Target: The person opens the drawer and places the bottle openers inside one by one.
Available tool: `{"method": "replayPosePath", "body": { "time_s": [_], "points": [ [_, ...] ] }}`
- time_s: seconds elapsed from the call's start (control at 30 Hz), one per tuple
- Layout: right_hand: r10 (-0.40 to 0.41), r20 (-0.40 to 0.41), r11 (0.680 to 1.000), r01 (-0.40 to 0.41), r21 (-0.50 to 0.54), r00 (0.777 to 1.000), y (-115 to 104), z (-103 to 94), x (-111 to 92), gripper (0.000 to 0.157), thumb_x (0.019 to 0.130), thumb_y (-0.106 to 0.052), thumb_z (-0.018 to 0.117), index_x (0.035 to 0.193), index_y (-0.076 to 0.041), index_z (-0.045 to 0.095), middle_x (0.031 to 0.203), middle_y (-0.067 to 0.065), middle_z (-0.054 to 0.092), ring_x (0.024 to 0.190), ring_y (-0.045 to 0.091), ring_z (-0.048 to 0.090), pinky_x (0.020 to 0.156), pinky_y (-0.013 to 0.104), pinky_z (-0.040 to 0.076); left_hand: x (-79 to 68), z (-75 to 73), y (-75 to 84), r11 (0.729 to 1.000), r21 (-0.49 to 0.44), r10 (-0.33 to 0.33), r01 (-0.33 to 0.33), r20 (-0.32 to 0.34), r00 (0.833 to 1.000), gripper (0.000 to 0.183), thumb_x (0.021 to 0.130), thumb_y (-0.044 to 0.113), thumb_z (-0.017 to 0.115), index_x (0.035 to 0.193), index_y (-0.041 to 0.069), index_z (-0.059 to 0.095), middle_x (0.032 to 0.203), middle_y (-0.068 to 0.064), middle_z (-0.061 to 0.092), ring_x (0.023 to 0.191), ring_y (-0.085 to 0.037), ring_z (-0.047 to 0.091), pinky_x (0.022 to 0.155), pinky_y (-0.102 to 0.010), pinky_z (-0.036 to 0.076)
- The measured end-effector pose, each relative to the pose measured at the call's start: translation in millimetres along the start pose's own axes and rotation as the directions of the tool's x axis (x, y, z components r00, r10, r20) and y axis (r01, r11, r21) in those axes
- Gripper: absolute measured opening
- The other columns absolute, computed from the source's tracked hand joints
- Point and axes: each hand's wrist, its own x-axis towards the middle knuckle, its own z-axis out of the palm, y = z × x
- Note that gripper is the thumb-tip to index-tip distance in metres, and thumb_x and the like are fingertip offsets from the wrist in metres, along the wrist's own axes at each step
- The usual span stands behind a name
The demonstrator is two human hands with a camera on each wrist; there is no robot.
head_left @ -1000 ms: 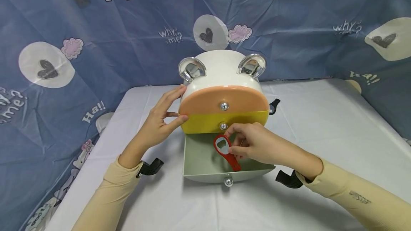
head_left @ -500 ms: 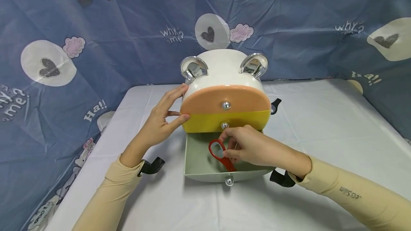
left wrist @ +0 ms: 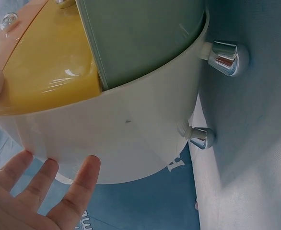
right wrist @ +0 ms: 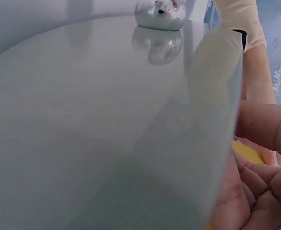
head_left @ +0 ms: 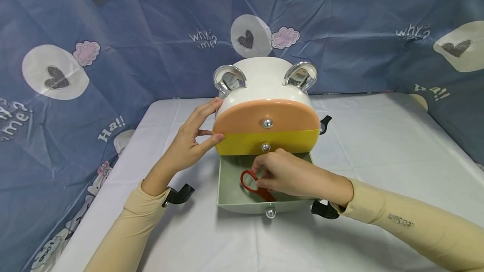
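The lowest drawer [head_left: 230,186], pale green, is pulled out of a rounded white cabinet [head_left: 261,74]. My right hand [head_left: 289,175] is over this drawer, thumb and fingers pinching a red magnifying glass [head_left: 243,181] by its round rim. The handle slants down toward the drawer's front wall. In the right wrist view the drawer front [right wrist: 97,115] hides most of the work and the magnifying glass. On the cabinet's left side, my left hand [head_left: 189,142] rests with its fingers extended along the white wall and its thumb at the yellow drawer [head_left: 242,144].
Above the yellow drawer is a shut orange drawer [head_left: 242,116]. Two chrome ears [head_left: 302,77] stand on the cabinet top. A black-handled item [head_left: 325,124] lies partly hidden behind the cabinet's right side. White cloth [head_left: 378,146] covers the table, with a blue printed curtain [head_left: 340,20] behind.
My right hand has moved left and lower into the pulled-out drawer, and the magnifying glass has gone with it, tilting flatter. The left hand keeps its place on the cabinet.
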Motion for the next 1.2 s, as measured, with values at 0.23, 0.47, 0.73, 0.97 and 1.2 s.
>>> {"method": "replayPosePath", "body": {
  "time_s": [0.23, 0.47, 0.73, 0.97, 1.2],
  "points": [
    [0.035, 0.044, 0.998, -0.032, -0.056, 0.998, -9, -0.2, 7, 0.011, 0.094, -0.004, 0.08, 0.105, -0.005, 0.077, 0.074, -0.009, 0.072, 0.063, -0.004, 0.06, 0.064, 0.015, 0.055, 0.0, -1.5, 0.3, 1.0, 0.003, 0.001, -0.001, 0.002, 1.0, 0.083, 0.097, 0.004, 0.078, 0.168, 0.023, 0.039, 0.174, 0.004, 0.037, 0.158, -0.018, 0.041, 0.092, -0.034, 0.066],
    [0.106, 0.106, 0.983, -0.088, -0.164, 0.989, -15, 5.3, 14, 0.014, 0.095, -0.004, 0.079, 0.108, -0.005, 0.079, 0.075, -0.005, 0.073, 0.065, 0.004, 0.062, 0.065, 0.02, 0.055, -0.7, -0.8, -1.3, 1.0, -0.001, 0.011, -0.011, 0.002, 1.0, 0.082, 0.098, 0.004, 0.078, 0.168, 0.022, 0.039, 0.174, 0.004, 0.037, 0.158, -0.019, 0.041, 0.092, -0.034, 0.066],
    [0.056, 0.123, 0.982, -0.033, -0.188, 0.991, -13, 4.7, 13, 0.01, 0.094, -0.005, 0.079, 0.104, -0.007, 0.079, 0.082, -0.004, 0.078, 0.074, 0.003, 0.07, 0.073, 0.022, 0.059, 0.1, -0.1, -1.0, 1.0, -0.006, 0.016, -0.016, -0.003, 1.0, 0.082, 0.098, 0.004, 0.078, 0.167, 0.023, 0.04, 0.173, 0.003, 0.037, 0.157, -0.019, 0.042, 0.092, -0.033, 0.066],
    [0.007, 0.117, 0.992, 0.008, -0.129, 0.993, -8, -1.9, 9, 0.01, 0.095, -0.009, 0.079, 0.104, -0.006, 0.08, 0.079, -0.007, 0.075, 0.069, -0.002, 0.062, 0.07, 0.018, 0.057, -0.4, 0.1, -1.8, 1.0, 0.001, 0.007, -0.007, -0.001, 1.0, 0.081, 0.098, 0.005, 0.078, 0.168, 0.023, 0.04, 0.174, 0.004, 0.037, 0.158, -0.019, 0.041, 0.092, -0.034, 0.066],
    [0.058, 0.13, 0.997, -0.05, -0.061, 0.99, -4, -12.6, 2, 0.019, 0.096, -0.018, 0.082, 0.11, -0.007, 0.078, 0.076, -0.01, 0.075, 0.066, -0.004, 0.061, 0.067, 0.017, 0.054, -0.1, 0.3, -1.7, 1.0, 0.0, 0.006, -0.006, -0.002, 1.0, 0.082, 0.097, 0.004, 0.078, 0.168, 0.023, 0.04, 0.174, 0.004, 0.037, 0.157, -0.018, 0.042, 0.092, -0.033, 0.066]
  ]
}}
